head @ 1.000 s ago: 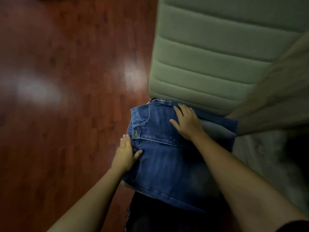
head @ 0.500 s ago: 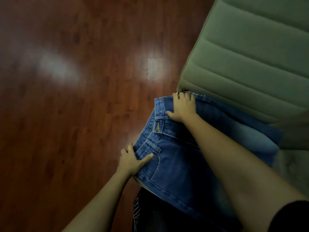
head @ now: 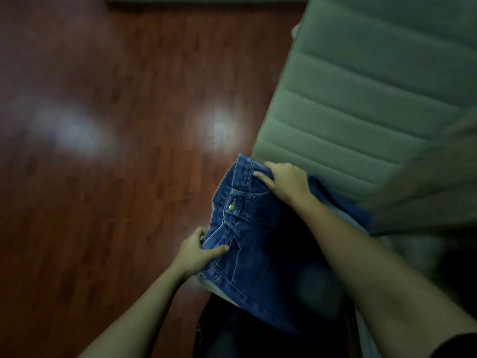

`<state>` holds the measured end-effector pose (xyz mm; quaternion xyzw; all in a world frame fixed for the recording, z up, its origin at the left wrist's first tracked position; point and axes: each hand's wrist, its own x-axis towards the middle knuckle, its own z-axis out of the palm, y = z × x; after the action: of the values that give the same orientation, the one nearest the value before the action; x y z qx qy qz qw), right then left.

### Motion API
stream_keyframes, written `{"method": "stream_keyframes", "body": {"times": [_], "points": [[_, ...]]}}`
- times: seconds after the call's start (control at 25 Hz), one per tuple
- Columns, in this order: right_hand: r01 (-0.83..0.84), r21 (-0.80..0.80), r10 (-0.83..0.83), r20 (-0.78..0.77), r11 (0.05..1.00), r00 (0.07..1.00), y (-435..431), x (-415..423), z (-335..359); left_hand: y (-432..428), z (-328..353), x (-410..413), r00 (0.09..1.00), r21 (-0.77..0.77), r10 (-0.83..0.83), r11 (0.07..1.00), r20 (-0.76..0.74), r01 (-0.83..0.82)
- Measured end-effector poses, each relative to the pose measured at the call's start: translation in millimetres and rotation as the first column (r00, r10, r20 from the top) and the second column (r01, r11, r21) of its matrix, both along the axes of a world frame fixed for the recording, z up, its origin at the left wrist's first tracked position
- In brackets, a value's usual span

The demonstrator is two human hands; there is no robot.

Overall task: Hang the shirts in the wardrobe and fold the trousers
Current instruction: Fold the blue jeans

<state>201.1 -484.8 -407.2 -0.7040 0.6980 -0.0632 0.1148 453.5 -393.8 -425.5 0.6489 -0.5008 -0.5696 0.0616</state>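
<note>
Reddish wooden floor (head: 103, 202) fills the left of the head view, with green ribbed upholstery (head: 361, 104) at the far right. Folded blue jeans (head: 271, 259) lie near, in the middle, over dark cloth (head: 245, 339). The left hand (head: 196, 254) grips their left edge, thumb on top, fingers tucked under. The right hand (head: 286, 182) holds the far waistband corner, fingers curled round the denim.

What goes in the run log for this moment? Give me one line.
step: fold trousers | left hand: grips jeans at waistband edge | right hand: grips far corner | jeans: folded, against green ribbed cushion
</note>
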Motion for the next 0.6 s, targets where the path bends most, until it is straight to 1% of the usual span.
{"method": "stream_keyframes", "body": {"times": [0.12, 0.24, 0.32, 0.36, 0.4, 0.44, 0.48, 0.52, 0.56, 0.6], "points": [[0.216, -0.032, -0.21, 0.132, 0.976, 0.969, 35, -58, 79, -2, 68, -32, 0.986, -0.03, -0.094, 0.995, -0.139, 0.091], [0.403, -0.087, -0.382, 0.186, 0.911, 0.905, 78, -120, 161, -16, 133, -84, 0.945, -0.145, -0.258, 0.962, -0.199, 0.232], [0.55, -0.176, -0.506, 0.241, 0.816, 0.828, 122, -161, 230, -19, 199, -132, 0.887, -0.256, -0.407, 0.901, -0.217, 0.351], [0.602, -0.232, -0.54, 0.281, 0.764, 0.793, 144, -178, 261, -20, 234, -152, 0.846, -0.296, -0.484, 0.861, -0.223, 0.415], [0.646, -0.3, -0.574, 0.297, 0.702, 0.763, 166, -191, 292, -20, 273, -168, 0.785, -0.33, -0.582, 0.798, -0.212, 0.503], [0.679, -0.365, -0.604, 0.31, 0.637, 0.734, 188, -204, 320, -24, 308, -182, 0.703, -0.389, -0.693, 0.698, -0.158, 0.601], [0.703, -0.412, -0.624, 0.331, 0.579, 0.708, 209, -213, 349, -26, 344, -192, 0.601, -0.44, -0.797, 0.563, -0.064, 0.7], [0.709, -0.455, -0.623, 0.351, 0.539, 0.699, 226, -221, 375, -31, 376, -198, 0.496, -0.477, -0.866, 0.413, 0.057, 0.776], [0.707, -0.501, -0.62, 0.364, 0.499, 0.695, 240, -226, 401, -38, 408, -202, 0.407, -0.483, -0.895, 0.278, 0.183, 0.83], [0.686, -0.564, -0.596, 0.377, 0.46, 0.709, 256, -230, 429, -43, 442, -208, 0.353, -0.516, -0.895, 0.173, 0.274, 0.839]]}}
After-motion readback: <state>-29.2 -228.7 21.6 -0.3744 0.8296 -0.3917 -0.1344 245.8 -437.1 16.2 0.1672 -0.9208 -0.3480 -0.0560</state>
